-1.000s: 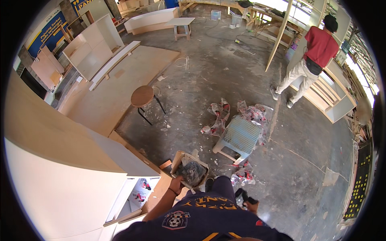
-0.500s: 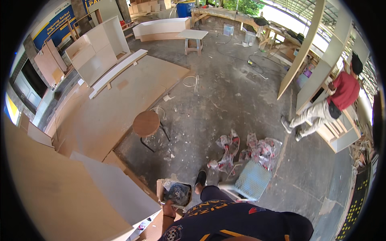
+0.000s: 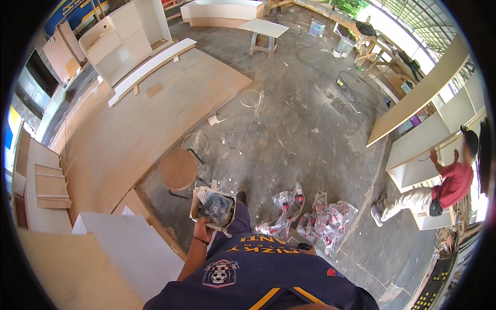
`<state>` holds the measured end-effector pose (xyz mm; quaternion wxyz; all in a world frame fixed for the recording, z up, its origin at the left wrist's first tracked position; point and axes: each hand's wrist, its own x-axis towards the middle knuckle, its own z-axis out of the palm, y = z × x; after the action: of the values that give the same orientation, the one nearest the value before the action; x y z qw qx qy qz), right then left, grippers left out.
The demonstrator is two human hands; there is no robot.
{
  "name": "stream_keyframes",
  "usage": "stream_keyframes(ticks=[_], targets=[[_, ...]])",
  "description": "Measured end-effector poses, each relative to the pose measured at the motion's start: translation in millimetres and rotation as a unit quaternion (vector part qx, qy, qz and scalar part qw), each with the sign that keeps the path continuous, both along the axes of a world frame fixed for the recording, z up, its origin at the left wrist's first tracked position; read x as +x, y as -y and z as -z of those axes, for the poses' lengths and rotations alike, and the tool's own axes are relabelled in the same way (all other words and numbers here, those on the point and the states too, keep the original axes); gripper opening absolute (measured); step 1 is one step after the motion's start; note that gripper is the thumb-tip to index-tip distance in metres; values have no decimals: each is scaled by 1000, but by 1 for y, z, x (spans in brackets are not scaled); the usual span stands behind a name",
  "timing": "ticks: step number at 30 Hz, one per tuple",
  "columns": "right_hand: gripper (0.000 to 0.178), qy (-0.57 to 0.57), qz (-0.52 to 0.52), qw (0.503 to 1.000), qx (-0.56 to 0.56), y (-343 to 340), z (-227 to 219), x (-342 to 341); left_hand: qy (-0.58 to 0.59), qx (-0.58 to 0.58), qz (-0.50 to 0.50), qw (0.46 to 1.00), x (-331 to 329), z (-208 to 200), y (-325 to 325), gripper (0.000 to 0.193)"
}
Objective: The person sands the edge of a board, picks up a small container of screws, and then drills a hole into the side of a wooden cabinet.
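Fingers (image 3: 202, 221) of the left hand (image 3: 202, 230) clamp an open box (image 3: 194, 207) in the frame's lower centre-left; the right hand (image 3: 310, 250) is too hidden to tell. Above-left stands a round stool (image 3: 178, 169); rightward, plastic bundles (image 3: 329, 219) lie on the floor (image 3: 305, 150).

Stool (image 3: 178, 169) beyond and left of the box (image 3: 195, 204), plastic wrapping (image 3: 330, 219) to its right

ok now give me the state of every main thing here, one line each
Box: open on top, dark contents showing
Left hand: gripping the box's near edge
Round stool: upright
Plastic wrapping: crumpled on the floor
Small table: upright
Large board: lying flat
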<state>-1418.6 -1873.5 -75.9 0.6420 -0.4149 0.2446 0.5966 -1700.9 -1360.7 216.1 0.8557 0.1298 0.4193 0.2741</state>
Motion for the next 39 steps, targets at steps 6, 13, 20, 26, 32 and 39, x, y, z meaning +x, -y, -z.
stream_keyframes(ticks=[6, 13, 20, 26, 32, 39], targets=[[71, 215, -118, 934, -261, -161, -92, 72, -75, 3, 6, 997, 98, -1, -112, 38], [69, 263, -97, 904, -323, -285, -155, 195, -23, 11, 100, 995, 282, 2, -256, 39], [69, 261, -94, 894, -351, -384, -139, 347, 26, 11, 134, 991, 486, -5, -356, 44], [72, 293, -114, 885, -344, -458, -143, 510, -18, -44, 152, 987, 640, -13, -419, 57], [76, 338, -132, 864, -349, -515, -165, 679, 20, -51, 104, 993, 779, -25, -476, 50], [75, 405, -228, 801, -377, -573, -84, 898, -69, -50, 83, 993, 927, 13, -582, 28]])
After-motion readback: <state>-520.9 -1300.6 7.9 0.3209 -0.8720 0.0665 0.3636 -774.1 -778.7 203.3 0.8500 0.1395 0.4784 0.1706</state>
